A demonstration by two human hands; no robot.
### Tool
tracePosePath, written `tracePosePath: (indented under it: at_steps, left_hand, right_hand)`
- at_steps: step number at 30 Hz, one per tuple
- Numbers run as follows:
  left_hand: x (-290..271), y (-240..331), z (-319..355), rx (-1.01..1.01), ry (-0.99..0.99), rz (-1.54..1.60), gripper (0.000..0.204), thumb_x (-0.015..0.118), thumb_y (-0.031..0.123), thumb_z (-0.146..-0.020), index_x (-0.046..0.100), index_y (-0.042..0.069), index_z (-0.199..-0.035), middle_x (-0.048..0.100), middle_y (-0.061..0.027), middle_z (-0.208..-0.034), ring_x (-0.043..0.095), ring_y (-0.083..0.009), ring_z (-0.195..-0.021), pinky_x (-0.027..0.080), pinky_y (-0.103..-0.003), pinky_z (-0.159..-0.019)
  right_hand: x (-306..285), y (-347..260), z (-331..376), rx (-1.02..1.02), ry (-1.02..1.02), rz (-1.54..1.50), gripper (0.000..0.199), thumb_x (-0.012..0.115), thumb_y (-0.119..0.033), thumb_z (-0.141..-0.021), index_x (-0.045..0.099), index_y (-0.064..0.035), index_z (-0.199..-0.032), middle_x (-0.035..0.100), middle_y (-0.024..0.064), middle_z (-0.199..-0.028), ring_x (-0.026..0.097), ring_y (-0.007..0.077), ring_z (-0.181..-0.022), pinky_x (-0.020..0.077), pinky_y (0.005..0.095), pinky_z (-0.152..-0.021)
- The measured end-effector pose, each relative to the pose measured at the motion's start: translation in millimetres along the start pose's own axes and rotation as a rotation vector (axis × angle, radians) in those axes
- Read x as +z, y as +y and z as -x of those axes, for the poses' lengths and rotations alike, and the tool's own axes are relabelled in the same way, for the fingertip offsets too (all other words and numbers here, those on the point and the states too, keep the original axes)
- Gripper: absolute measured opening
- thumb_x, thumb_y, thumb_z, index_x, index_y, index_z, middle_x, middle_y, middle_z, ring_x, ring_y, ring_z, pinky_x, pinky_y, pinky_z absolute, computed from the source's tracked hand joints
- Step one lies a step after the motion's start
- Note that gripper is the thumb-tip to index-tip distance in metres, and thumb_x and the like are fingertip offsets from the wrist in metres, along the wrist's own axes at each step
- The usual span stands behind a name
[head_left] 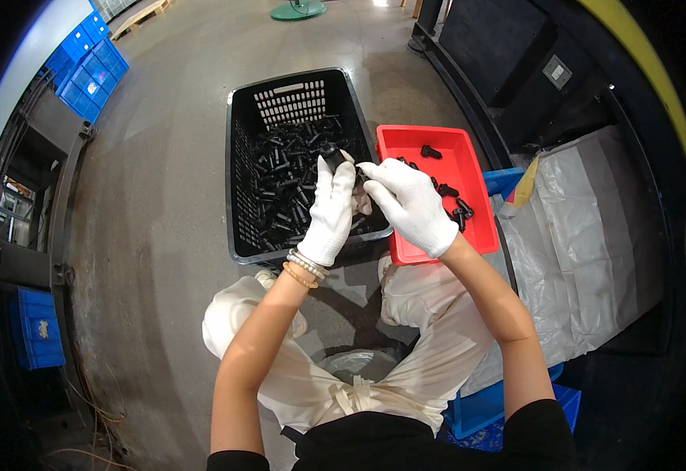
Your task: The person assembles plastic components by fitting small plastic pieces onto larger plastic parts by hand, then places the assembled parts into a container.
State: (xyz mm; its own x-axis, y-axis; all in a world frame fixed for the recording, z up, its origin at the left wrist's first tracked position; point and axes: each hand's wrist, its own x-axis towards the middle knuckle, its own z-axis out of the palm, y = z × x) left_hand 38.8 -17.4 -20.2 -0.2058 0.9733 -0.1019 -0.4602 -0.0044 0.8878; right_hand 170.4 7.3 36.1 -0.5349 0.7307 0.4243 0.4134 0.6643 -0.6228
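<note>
The person's lap in pale trousers (406, 377) fills the lower middle, cutting off part of a pale round thing between the knees, too hidden to name. On the grey concrete floor (170, 204) a black slatted crate (242, 157) of small black parts sits at twelve o'clock from the lap, a red tray (475, 169) holding a few more touches it at one o'clock, and blue bins (85, 67) stack far off at ten. Both gloved hands meet above the crate's near edge: the left hand (330, 212) is closed around a black part (330, 155) poking up from its fingers, while the right hand (407, 202) pinches a pale scrap beside it, too small to identify.
</note>
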Motion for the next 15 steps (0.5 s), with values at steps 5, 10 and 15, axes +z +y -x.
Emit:
tracePosePath:
  at_steps: [5, 10, 15]
  left_hand:
    - [-1, 10, 3, 0.055, -0.09, 0.033, 0.038, 0.043, 0.03, -0.095, 0.037, 0.008, -0.126, 0.05, -0.0014, -0.086, 0.049, -0.0078, -0.063, 0.043, -0.022, -0.057]
    - [2, 15, 9, 0.109, -0.071, -0.229, 0.036, 0.042, 0.029, -0.096, 0.037, 0.01, -0.125, 0.051, -0.0023, -0.086, 0.051, -0.0095, -0.063, 0.044, -0.023, -0.057]
    - [10, 16, 5, -0.022, -0.065, 0.1, 0.023, 0.04, 0.034, -0.096, 0.04, 0.014, -0.109, 0.043, 0.0008, -0.077, 0.041, -0.0071, -0.058, 0.042, -0.023, -0.053]
  right_hand:
    - [5, 0, 0, 0.004, 0.007, -0.064, 0.018, 0.054, -0.008, -0.083, 0.059, -0.0024, -0.099, 0.056, 0.012, -0.074, 0.059, 0.0257, -0.065, 0.0459, 0.0344, -0.059]
    - [6, 3, -1, -0.044, 0.07, 0.022, 0.018, 0.054, -0.007, -0.083, 0.059, -0.0021, -0.099, 0.056, 0.0115, -0.073, 0.059, 0.0239, -0.062, 0.0465, 0.0336, -0.058]
    - [3, 6, -3, 0.044, 0.008, -0.131, 0.02, 0.053, -0.011, -0.085, 0.061, -0.0017, -0.101, 0.06, 0.0119, -0.077, 0.062, 0.0247, -0.073, 0.0481, 0.0319, -0.065]
